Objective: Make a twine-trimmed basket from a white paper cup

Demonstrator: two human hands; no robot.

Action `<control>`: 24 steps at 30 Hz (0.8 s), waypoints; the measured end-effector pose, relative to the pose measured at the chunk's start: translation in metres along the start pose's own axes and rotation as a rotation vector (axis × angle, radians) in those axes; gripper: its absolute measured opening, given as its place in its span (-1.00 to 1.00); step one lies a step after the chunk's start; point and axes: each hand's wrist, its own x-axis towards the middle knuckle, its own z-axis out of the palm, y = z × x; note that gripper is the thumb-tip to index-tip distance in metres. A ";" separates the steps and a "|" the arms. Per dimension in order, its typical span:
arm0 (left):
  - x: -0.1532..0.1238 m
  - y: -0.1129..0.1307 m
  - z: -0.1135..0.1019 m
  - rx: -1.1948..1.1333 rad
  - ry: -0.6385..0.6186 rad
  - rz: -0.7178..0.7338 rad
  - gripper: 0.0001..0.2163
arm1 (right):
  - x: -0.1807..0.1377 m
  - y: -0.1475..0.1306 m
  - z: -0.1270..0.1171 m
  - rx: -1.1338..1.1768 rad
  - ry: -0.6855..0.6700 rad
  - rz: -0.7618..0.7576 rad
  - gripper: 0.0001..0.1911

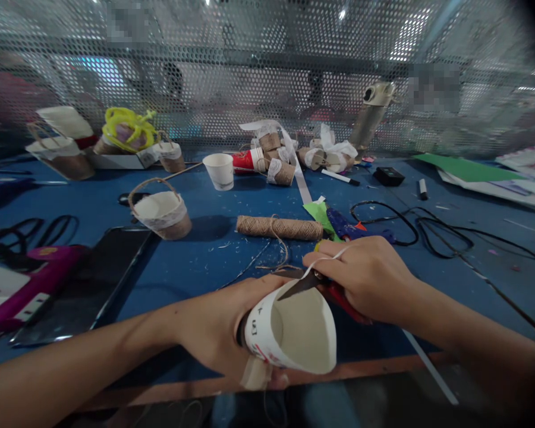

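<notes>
My left hand is wrapped round a white paper cup with red print, held on its side with the mouth facing me. My right hand grips red-handled scissors, and their dark blades sit at the cup's rim. A thin white strip curls off the rim over my right fingers. Just beyond my hands lies a roll of brown twine with a loose strand trailing toward me.
On the blue table lie a blue glue gun with black cable, a small twine-wrapped cup basket, a white cup, several wrapped cups at the back, a dark tablet, green paper, and a perforated metal screen behind.
</notes>
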 end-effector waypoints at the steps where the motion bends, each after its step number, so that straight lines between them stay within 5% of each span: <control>1: 0.000 -0.001 0.000 0.011 -0.004 0.016 -0.53 | 0.000 0.000 0.000 0.005 0.006 -0.001 -0.65; 7: -0.007 0.000 0.000 0.100 0.167 0.003 -0.33 | -0.002 0.001 0.003 -0.007 0.072 0.022 -0.65; 13: -0.008 0.005 0.004 0.190 0.361 -0.104 -0.28 | -0.003 0.001 0.001 -0.082 -0.012 0.186 -0.57; 24: -0.007 0.010 0.001 0.265 0.188 -0.099 -0.41 | -0.003 0.001 0.000 -0.084 -0.059 0.125 -0.63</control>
